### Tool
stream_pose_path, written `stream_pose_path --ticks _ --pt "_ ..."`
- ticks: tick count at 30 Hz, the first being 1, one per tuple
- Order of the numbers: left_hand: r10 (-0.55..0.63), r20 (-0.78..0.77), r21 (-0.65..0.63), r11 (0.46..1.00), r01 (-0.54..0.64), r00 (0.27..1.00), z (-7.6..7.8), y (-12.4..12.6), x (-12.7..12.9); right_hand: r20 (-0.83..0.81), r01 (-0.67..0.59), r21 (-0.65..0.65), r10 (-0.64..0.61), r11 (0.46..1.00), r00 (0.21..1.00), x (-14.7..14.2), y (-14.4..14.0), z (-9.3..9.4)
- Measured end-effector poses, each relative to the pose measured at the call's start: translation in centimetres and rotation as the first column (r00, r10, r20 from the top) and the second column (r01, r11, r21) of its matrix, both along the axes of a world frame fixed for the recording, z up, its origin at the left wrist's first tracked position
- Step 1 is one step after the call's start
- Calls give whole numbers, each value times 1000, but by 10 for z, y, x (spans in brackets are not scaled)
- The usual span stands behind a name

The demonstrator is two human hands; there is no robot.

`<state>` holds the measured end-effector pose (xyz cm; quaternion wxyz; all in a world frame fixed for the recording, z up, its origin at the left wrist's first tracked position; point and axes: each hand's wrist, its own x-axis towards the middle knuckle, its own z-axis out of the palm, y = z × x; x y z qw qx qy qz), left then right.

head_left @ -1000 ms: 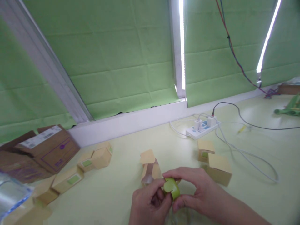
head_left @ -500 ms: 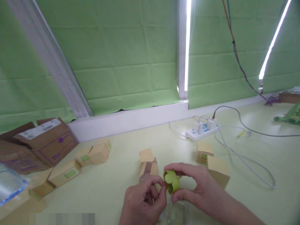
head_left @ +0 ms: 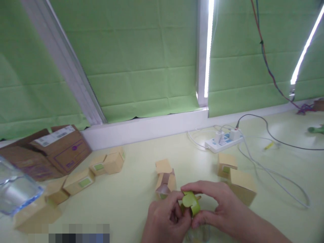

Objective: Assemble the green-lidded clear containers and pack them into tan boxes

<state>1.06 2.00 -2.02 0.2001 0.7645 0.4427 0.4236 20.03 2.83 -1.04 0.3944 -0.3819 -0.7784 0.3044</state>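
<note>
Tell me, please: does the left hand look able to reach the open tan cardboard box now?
Probably yes: the open tan cardboard box is just beyond the left hand, and I see nothing between them. However, this hand is occupied with the small green curved piece.

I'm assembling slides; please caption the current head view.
Left hand and right hand hold a small green piece near an open carton on the pale table.

The right hand (head_left: 222,204) grips the green piece (head_left: 194,204) between thumb and fingers; the left hand (head_left: 164,219) holds its left side. An open carton (head_left: 168,184) sits just beyond. The power strip (head_left: 215,147) stands behind two closed cartons (head_left: 242,185).
</note>
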Motion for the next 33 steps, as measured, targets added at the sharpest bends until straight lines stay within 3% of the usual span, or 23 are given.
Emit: stream_pose_path --ticks 9,14,18,21,25,27,30,33 --pt "40 -170 136 991 -16 985 6 2 -7 -82 49 -25 -51 998 995 -5 0 0" --pt "114 -102 145 985 -99 988 7 3 -7 -113 87 -48 -92 995 989 -2 1 -1" --pt "193 -115 144 974 -176 974 11 8 -17 -130 220 -42 -224 975 966 2 6 -5" --pt "206 -174 191 966 -172 963 9 12 -21 -59 275 -49 -277 960 959 1 8 -6" --pt "153 -241 286 955 -81 958 6 14 -18 53 279 -53 -276 959 960 -2 9 -8" --pt "198 -200 319 939 -128 960 8 14 -20 92 288 -55 -282 956 955 -2 11 -10" --pt "361 -131 378 879 -290 923 14 18 -29 162 295 -79 -280 952 946 0 13 -14" --pt "425 -223 401 860 -315 877 15 21 -35 223 284 -109 -255 953 941 0 14 -19"
